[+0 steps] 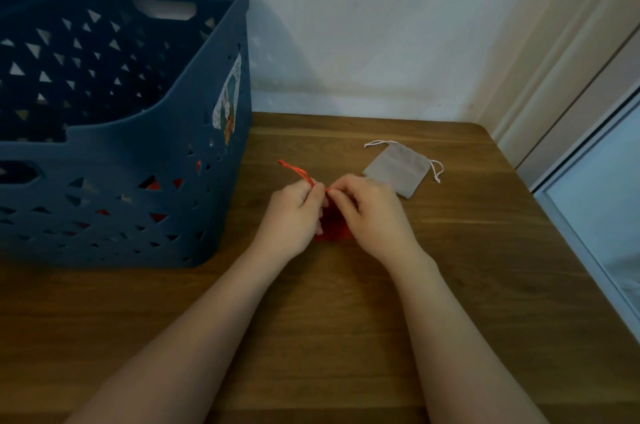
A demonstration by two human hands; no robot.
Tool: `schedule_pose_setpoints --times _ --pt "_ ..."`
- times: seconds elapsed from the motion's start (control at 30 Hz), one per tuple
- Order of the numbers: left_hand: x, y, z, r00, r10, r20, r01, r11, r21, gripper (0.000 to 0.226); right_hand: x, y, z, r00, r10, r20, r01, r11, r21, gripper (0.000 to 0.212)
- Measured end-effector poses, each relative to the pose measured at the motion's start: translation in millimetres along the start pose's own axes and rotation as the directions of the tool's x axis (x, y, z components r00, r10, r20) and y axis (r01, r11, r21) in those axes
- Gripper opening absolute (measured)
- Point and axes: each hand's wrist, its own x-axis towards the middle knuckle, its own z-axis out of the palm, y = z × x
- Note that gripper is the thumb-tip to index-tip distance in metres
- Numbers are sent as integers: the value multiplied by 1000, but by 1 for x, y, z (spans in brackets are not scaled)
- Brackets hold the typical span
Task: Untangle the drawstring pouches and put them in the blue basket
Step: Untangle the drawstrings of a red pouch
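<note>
With the red pouch [333, 219] on the surface [346, 319] beside the blue basket [138, 188], my left hand [292, 219] and right hand [370, 215] each pinch its orange drawstring [298, 173] in a tight grip, mid-untangling; next, I reckon, easing the cords apart.

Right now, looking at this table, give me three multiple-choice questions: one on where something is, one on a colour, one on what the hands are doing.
1. Where does the grey pouch lie?
A. in the basket
B. on the table, right of the hands
C. under the basket

2. What colour is the drawstring being worked?
A. orange-red
B. white
C. blue

3. What are the left hand and right hand doing?
A. resting flat
B. lifting the basket
C. pinching the red pouch

Answers: 1 B, it lies flat on the wood. 2 A, the loop shows orange-red. 3 C, both close on it.
</note>
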Motion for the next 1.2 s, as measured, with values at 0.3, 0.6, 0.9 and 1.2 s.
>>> schedule_pose_setpoints --times 0.3,0.6,0.9,1.2 --pt "3 1 -7 962 -225 156 265 910 -318 20 0 9 -1 997 -69 24 69 997 37 5" --pt "2 -3 -9 984 -97 151 136 952 -275 14 0 7 -5 997 41 69 -60 948 312 28" --pt "5 -6 -7 975 212 -59 -216 974 -70 10 2 5 -6 999 36 -22 -31 977 213 17" --pt "6 -8 -16 898 439 -40 -388 829 403 13 2 5 -3 993 97 72 -115 940 322 13"
